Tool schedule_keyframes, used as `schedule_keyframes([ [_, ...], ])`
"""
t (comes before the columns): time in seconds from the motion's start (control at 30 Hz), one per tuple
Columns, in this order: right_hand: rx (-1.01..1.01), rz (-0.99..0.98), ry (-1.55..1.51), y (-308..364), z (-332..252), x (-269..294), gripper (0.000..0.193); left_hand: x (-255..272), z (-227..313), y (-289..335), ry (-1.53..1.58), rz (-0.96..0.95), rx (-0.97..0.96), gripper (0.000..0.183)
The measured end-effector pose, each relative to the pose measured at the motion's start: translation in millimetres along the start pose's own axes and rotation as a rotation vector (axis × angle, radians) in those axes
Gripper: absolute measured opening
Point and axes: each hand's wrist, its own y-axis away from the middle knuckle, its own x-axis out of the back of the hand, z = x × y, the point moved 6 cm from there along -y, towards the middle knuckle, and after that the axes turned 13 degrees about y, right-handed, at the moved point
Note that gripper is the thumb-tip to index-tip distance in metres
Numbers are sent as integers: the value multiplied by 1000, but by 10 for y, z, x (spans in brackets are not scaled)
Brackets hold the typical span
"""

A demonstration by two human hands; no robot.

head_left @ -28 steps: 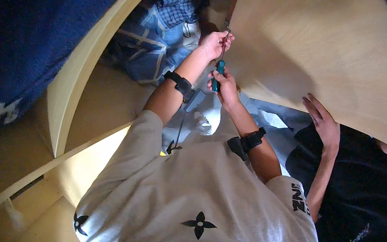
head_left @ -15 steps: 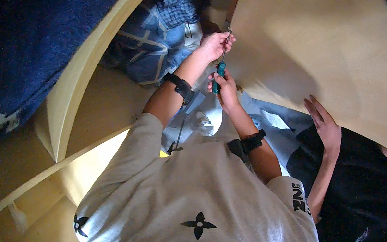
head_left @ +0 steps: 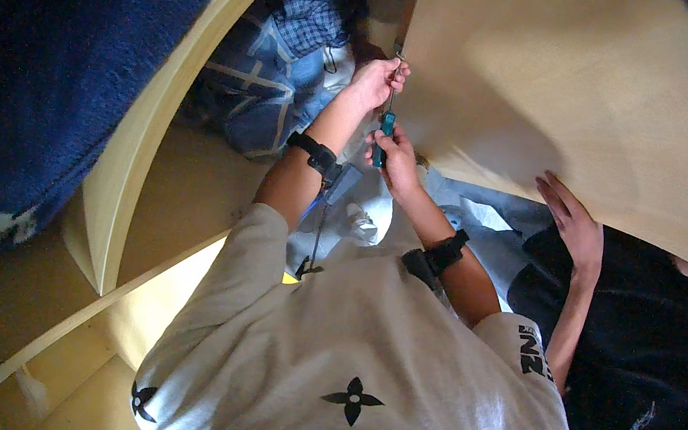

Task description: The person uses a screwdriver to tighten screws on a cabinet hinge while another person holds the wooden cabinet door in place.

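Note:
My right hand [head_left: 400, 166] is wrapped round the green handle of a screwdriver [head_left: 387, 124], which points away from me. Its thin shaft runs up to my left hand [head_left: 374, 85], whose fingers are pinched about the shaft near the tip. A small metal piece [head_left: 400, 49] shows just beyond those fingertips, at the edge of a large pale wooden panel [head_left: 574, 80]. Whether the tip sits in a screw is too small to tell. At the panel's lower edge rests another person's hand [head_left: 575, 226], fingers stretched out against the wood.
Left of my arms stands a curved wooden upright [head_left: 115, 183] above a wooden board [head_left: 190, 185]. Blue fabric [head_left: 77, 46] fills the far left. Checked cloth and a blue bag [head_left: 260, 89] lie behind my left hand. The other person's dark clothing [head_left: 640, 362] is at the right.
Both my hands and the screwdriver have shifted slightly left in the picture, as has the panel's edge. My grip looks the same, and the other person's hand stays at the panel.

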Motion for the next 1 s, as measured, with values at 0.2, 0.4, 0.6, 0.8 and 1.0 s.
schedule_keyframes([
  [0.2,18,46,-6,28,35,-136,26,-46,-3,15,-79,-31,82,17],
  [0.4,11,51,1,-7,92,-95,23,1,-2,0,-93,-36,54,16],
  [0.6,-10,34,-10,14,83,-63,24,-79,17,6,-139,-35,42,17],
  [0.8,-125,72,61,38,126,-155,31,-20,105,-36,-225,65,-118,9],
  [1.0,-234,239,3,85,315,-87,33,-154,83,99,-466,180,-289,12],
])
